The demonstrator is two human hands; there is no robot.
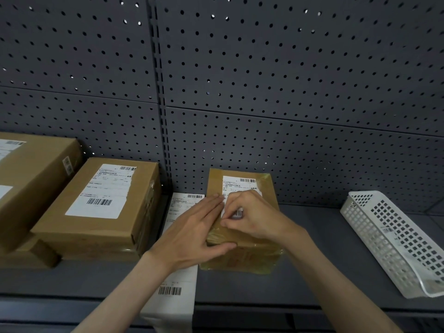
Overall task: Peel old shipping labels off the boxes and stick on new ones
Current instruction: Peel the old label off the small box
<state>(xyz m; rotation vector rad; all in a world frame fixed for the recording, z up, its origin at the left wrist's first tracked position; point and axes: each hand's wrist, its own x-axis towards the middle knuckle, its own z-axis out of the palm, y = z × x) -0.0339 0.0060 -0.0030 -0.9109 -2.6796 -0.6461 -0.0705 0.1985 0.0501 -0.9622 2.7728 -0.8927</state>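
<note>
a small taped box is set on the grey shelf, in front of the pegboard wall, and a white label is stuck on its top. the label's near edge is pinched by the curled fingers of the right hand, a narrow grip. the box's left side is pressed by the left hand, its fingers straight and flat. a loose label sheet is lying just left of the box, partly under the left forearm. further left, labelled boxes are stacked. a white plastic basket is seen well apart on the right.
</note>
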